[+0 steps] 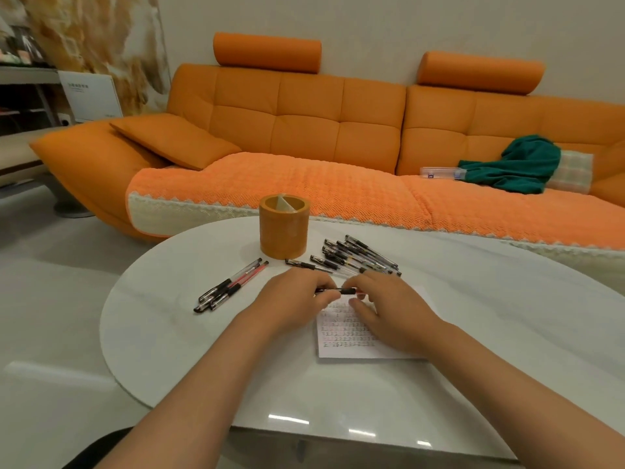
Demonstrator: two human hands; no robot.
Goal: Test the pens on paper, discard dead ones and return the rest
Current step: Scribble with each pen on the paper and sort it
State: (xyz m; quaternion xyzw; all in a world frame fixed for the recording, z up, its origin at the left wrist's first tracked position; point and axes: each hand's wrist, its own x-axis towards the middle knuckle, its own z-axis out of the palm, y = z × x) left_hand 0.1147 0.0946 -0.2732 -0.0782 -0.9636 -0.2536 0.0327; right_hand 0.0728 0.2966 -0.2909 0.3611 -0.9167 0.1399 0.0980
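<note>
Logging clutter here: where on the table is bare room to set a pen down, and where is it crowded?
Bare: the table on the near side of the left pen group, and right of the paper and pen pile. Crowded: from pen holder to paper, where left hand and right hand hold a pen.

Above a marked sheet of paper [348, 336] on a white table [169, 333], the left grip [294, 296] and right grip [389, 309] pinch one black pen [341, 291]. Loose pens [358, 257] lie beside an orange holder [283, 231].
</note>
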